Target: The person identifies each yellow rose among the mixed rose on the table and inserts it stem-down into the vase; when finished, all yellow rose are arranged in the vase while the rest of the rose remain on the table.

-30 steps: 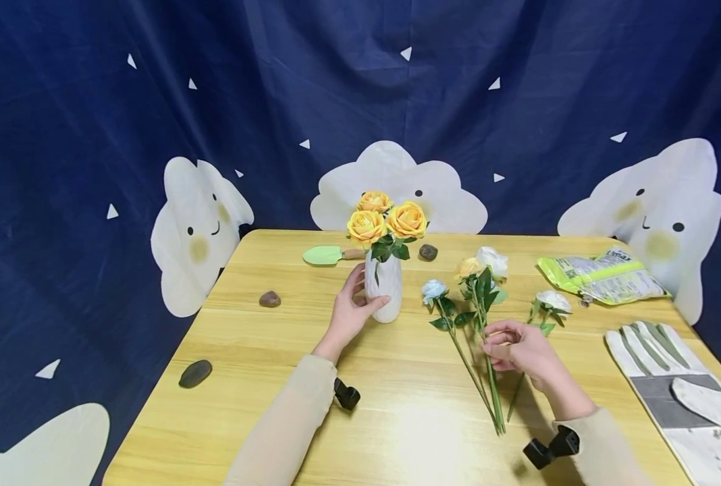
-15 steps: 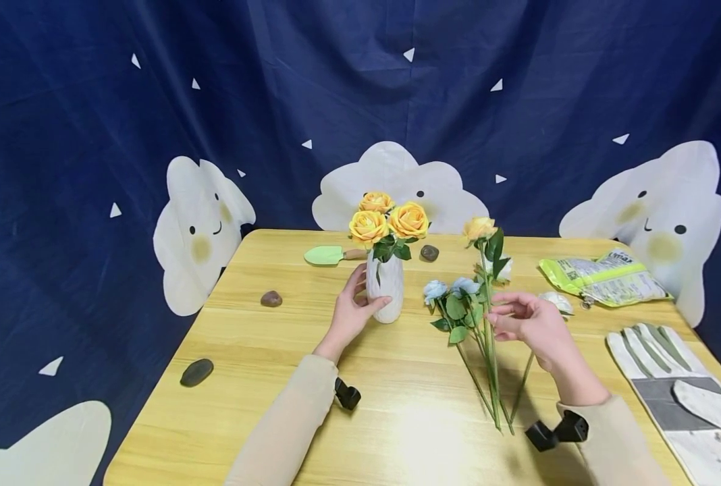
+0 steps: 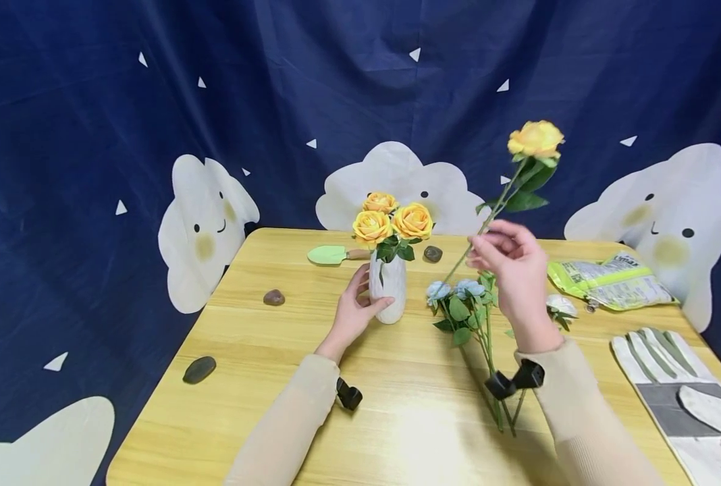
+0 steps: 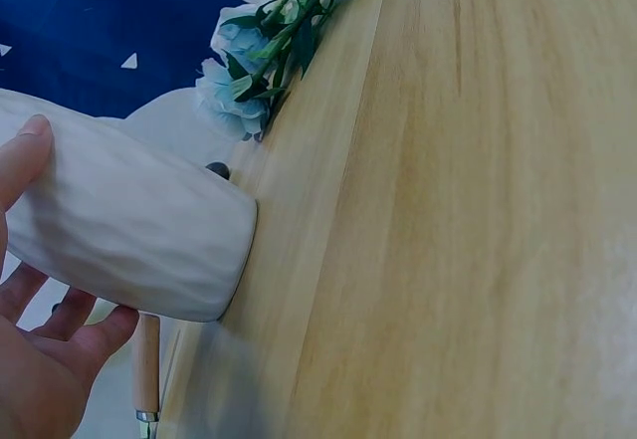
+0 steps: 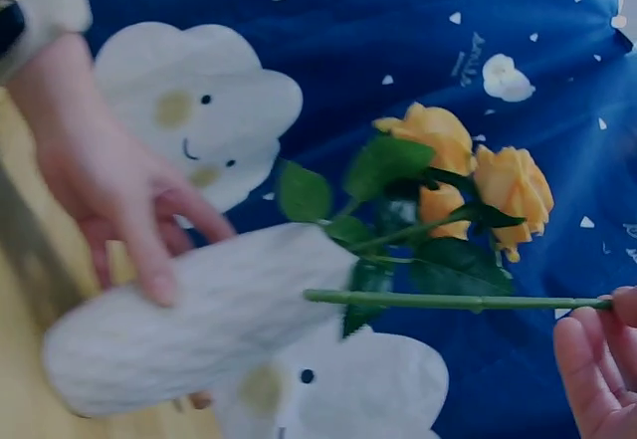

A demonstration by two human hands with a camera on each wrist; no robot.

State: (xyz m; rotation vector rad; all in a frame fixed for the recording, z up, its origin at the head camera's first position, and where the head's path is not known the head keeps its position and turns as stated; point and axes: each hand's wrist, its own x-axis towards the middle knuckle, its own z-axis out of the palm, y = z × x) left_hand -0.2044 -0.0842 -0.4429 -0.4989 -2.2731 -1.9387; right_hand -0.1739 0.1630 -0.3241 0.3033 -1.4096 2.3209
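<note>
My left hand point(image 3: 353, 314) grips a white textured vase point(image 3: 388, 290), thumb on its front and fingers round its side. Three orange-yellow roses point(image 3: 371, 228) stand in the vase with dark green leaves. Raised to the right, my right hand point(image 3: 514, 273) pinches the stem of another yellow rose point(image 3: 535, 140), its bloom up against the curtain and its stem slanting down-left. The right wrist view shows that stem point(image 5: 428, 302) with its bare lower end overlapping the vase mouth. Beneath the right hand, two blue flowers point(image 3: 469, 288) lie with their leafy stems on the table.
A white flower point(image 3: 561, 305), a yellow-green bag point(image 3: 616, 280) and white-grey gloves point(image 3: 670, 391) lie at the right. Behind the vase are a green trowel point(image 3: 327, 254) and a dark stone point(image 3: 433, 254). Two more stones point(image 3: 199, 370) are at the left.
My right hand has lifted the yellow rose up from the flowers on the table and tilted its stem toward the vase. The left hand has kept its hold on the vase.
</note>
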